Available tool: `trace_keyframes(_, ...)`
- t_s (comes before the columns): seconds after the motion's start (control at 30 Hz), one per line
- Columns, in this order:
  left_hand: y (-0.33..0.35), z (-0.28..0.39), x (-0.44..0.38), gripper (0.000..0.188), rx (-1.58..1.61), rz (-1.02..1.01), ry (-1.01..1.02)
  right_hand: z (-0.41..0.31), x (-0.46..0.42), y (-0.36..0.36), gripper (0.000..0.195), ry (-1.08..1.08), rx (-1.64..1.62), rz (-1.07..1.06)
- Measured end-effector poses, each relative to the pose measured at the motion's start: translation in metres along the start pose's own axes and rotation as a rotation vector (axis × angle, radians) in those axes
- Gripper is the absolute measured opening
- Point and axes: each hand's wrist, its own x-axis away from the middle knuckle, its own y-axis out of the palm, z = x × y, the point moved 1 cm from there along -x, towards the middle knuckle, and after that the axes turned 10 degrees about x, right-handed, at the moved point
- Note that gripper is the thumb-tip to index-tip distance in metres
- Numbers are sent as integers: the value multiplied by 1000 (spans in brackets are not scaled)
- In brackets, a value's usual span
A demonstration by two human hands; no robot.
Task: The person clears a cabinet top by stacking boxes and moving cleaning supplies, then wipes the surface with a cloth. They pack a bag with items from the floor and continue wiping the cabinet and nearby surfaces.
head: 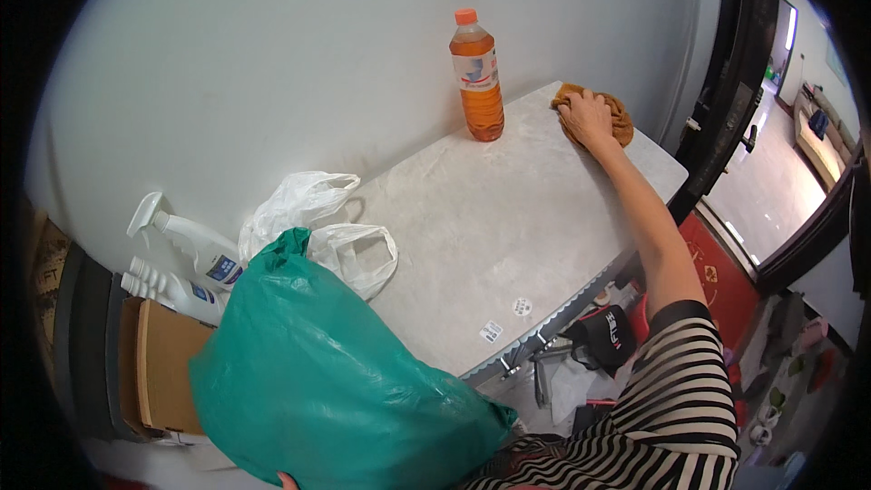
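My right hand (589, 118) presses on a crumpled brown cloth (618, 124) at the far right corner of a grey marbled tabletop (490, 218). A large, full green plastic bag (326, 367) fills the lower left of the view, over the table's near left part. Of my left hand (288, 481) only a fingertip shows at the bag's lower edge, so its grip is hidden. An upright bottle of orange-brown liquid (482, 92) with an orange cap stands near the wall, left of the cloth. White plastic bags (354, 252) lie behind the green bag.
A white spray bottle (197, 241) and several white bottles (177, 289) lean by a cardboard box (173, 367) at left. A wall runs behind the table. Below its right edge are a black bag (602, 340) and other items. An open doorway and a red mat (721, 272) are at right.
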Motion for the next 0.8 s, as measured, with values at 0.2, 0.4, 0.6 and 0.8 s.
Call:
trace_keyframes(0.2, -7, 2, -2, 59, -13, -7, -8, 4, 86, -50, 32, -206, -240, 125)
trace_keyframes(0.4, 14, -6, 0, 58, -87, -35, 12, -83, 247, -142, 39, -743, -715, -30)
trace_keyframes(0.6, 21, -7, 1, 58, -107, -44, 50, -68, 227, -124, 23, -867, -650, 132)
trace_keyframes(0.8, 22, -7, 5, 58, -130, -16, 90, 68, 112, -66, 18, -273, -137, 189)
